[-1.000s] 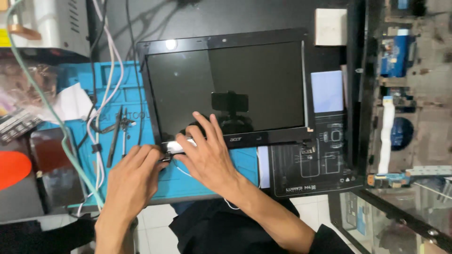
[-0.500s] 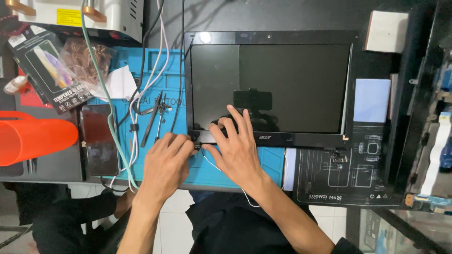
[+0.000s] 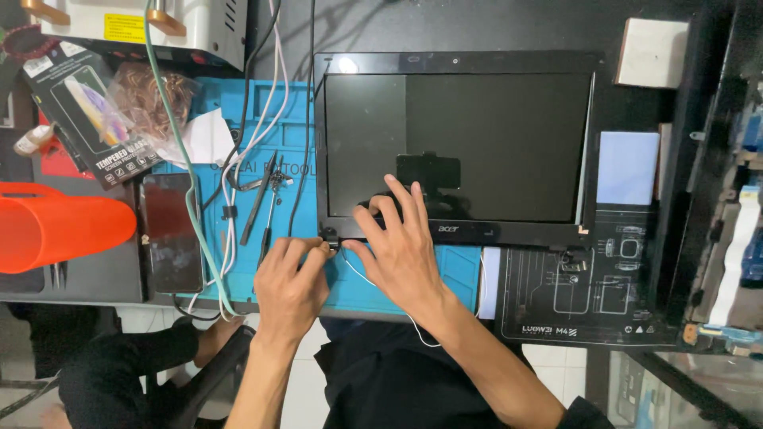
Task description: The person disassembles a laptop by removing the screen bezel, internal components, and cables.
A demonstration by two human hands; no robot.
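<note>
Laptop screen panel [image 3: 477,143] lies flat on blue work mat [image 3: 445,270], black bezel, glass dark, far of my hands. My right hand [image 3: 401,246] spread flat, fingers open, pressing panel's near-left bezel, gripping nothing. My left hand [image 3: 290,282] on mat just left of it, thumb and forefinger pinched at near-left hinge corner [image 3: 328,238]; what they pinch, cannot tell. Thin white cable [image 3: 381,298] runs under right wrist. Tweezers [image 3: 258,199] lie left on mat. Dark phone [image 3: 171,234] further left.

Left hand [image 3: 292,278] knuckles up, fingers [image 3: 311,253] curled and pinched, right hand [image 3: 401,250] flat, fingers [image 3: 397,197] spread forward
</note>
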